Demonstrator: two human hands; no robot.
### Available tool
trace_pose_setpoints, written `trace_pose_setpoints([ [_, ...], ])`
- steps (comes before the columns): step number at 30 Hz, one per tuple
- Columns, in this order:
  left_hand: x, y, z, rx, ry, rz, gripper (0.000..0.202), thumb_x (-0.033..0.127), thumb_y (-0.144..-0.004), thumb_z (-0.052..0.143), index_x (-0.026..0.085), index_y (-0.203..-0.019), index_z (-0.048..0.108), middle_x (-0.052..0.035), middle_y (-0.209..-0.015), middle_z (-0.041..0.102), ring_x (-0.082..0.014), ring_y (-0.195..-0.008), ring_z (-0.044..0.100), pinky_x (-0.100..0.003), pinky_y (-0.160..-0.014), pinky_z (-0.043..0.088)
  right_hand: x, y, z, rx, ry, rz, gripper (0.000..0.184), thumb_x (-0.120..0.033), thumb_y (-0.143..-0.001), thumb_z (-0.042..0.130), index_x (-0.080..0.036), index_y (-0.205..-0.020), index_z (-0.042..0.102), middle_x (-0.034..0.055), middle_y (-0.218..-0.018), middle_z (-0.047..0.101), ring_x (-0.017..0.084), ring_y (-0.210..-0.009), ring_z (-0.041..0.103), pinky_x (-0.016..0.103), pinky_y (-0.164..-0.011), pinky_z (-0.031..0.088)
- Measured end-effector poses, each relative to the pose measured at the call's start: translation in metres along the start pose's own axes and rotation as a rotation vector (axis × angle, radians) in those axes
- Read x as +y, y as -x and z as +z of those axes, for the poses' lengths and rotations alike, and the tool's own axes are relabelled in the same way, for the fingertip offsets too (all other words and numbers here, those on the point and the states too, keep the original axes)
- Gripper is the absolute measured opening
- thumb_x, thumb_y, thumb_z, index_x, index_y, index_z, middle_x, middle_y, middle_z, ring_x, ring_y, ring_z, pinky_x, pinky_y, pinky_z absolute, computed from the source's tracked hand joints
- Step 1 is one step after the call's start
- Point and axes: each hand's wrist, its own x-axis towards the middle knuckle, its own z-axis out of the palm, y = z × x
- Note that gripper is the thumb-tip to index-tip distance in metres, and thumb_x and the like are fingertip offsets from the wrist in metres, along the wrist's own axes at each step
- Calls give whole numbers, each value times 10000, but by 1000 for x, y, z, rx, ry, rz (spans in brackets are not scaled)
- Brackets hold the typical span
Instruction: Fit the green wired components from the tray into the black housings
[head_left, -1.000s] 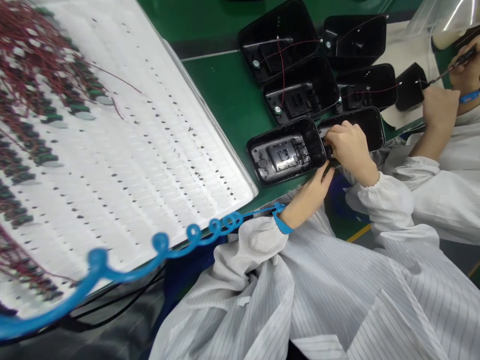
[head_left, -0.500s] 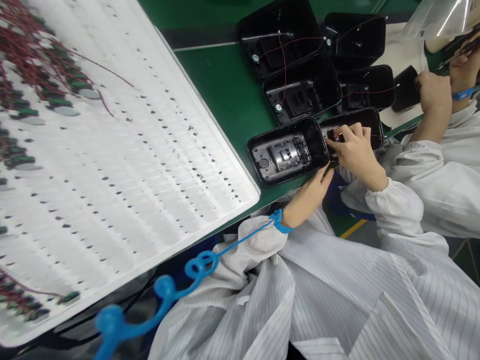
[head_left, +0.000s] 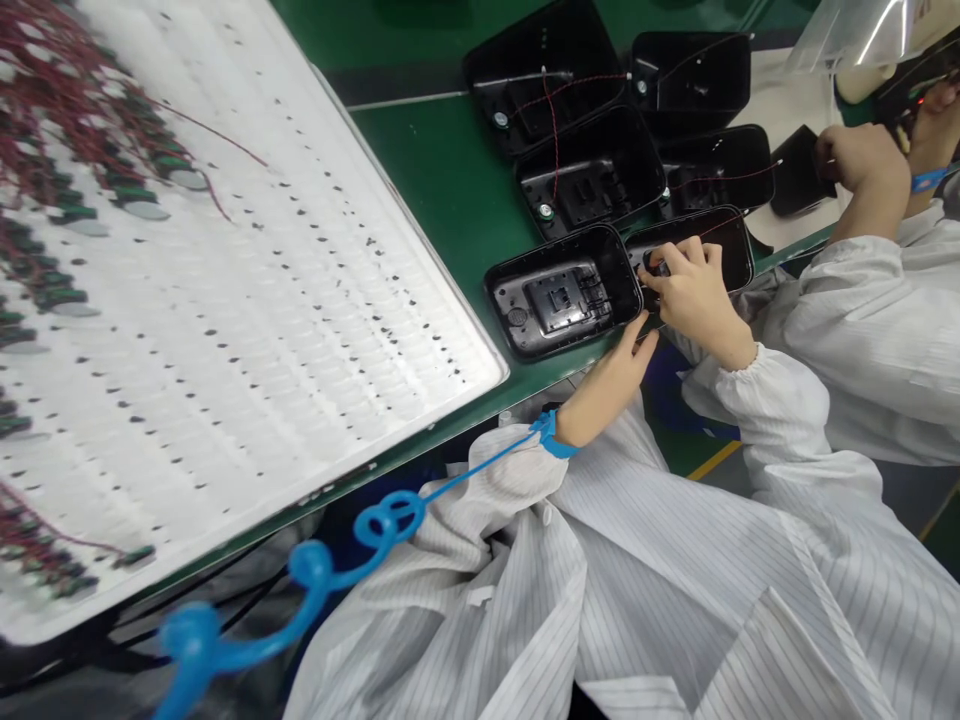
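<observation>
My right hand (head_left: 694, 295) rests in a black plastic shell (head_left: 731, 240) at the table's near edge, its fingers pinched on a small dark part inside. My left hand (head_left: 615, 375) reaches up from below the table edge; its fingertips touch the near corner of a second black shell (head_left: 559, 300) that lies open with a grey metal insert. A blue wrist strap (head_left: 551, 435) sits on my left wrist.
Several more black shells (head_left: 592, 175) with red wires lie behind on the green table (head_left: 442, 190). A big white tray (head_left: 225, 320) fills the left, with small wired parts (head_left: 67, 170) along its far left. A co-worker's hands (head_left: 862, 165) are at the right.
My right hand's fingers have shifted from the shell's rim into the shell and pinched a small part. The view has drifted slightly; the blue coiled cord has swung down left.
</observation>
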Motion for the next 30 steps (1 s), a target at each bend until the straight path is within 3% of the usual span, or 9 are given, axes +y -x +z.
trace_pose_setpoints([
  [4,12,26,-24,21,58,56,556,-34,-938,260,115,-1433,464,-204,-1653,358,-195,-1197,706,-281,-930,640,-8,0,2,49,19,27,407,-106,-933,421,-134,-1178,745,171,-1348,576,367,-1222,443,573,-999,338],
  [7,15,70,-63,282,83,141,426,29,-997,335,142,-1375,494,-177,-1553,512,-161,-1206,690,-259,-961,625,-6,-2,6,138,-12,38,372,-115,-919,448,-145,-1094,776,174,-1319,593,370,-1205,454,565,-966,364],
  [9,9,104,-97,475,62,70,375,71,-1003,432,198,-1340,536,-128,-1444,618,-152,-1217,679,-281,-1035,601,-3,-2,8,193,-42,30,367,-119,-906,461,-157,-1073,785,173,-1296,610,361,-1175,465,549,-935,384],
  [12,-12,153,-143,693,-139,-349,366,126,-994,508,313,-1288,620,-17,-1320,696,-195,-1237,668,-376,-1079,584,3,2,6,279,-75,25,367,-131,-908,461,-165,-1071,787,170,-1233,652,338,-1104,485,524,-890,413],
  [14,-35,180,-165,774,-275,-632,315,236,-1036,437,282,-1258,656,-38,-1273,707,-255,-1241,659,-470,-1100,555,6,4,-1,351,-90,24,365,-137,-916,457,-163,-1062,790,167,-1171,681,323,-1054,500,523,-882,431],
  [16,-61,200,-177,707,-312,-886,395,332,-1039,370,198,-1289,645,-102,-1347,656,-331,-1303,608,-545,-1134,506,6,4,-12,423,-114,4,380,-134,-928,441,-159,-1065,795,166,-1125,697,312,-1029,514,521,-884,455],
  [18,-86,213,-180,621,-307,-999,439,365,-996,387,155,-1295,631,-138,-1379,621,-376,-1330,570,-578,-1147,479,0,1,-28,481,-151,-46,402,-134,-944,421,-163,-1085,797,162,-1117,703,308,-1025,528,511,-883,483],
  [23,-124,212,-172,383,-335,-926,369,337,-978,404,166,-1210,634,-176,-1388,582,-390,-1274,563,-596,-1063,500,-39,-21,-71,499,-272,-246,372,-158,-970,458,-208,-1098,804,116,-1164,716,299,-1036,554,503,-879,537],
  [30,-163,173,-185,438,-412,-851,276,315,-983,451,149,-1099,638,-199,-1232,606,-352,-1228,570,-518,-1086,465,-102,-39,-90,475,-409,-461,346,-131,-979,485,-225,-1076,803,98,-1227,705,265,-1008,550,511,-926,545],
])
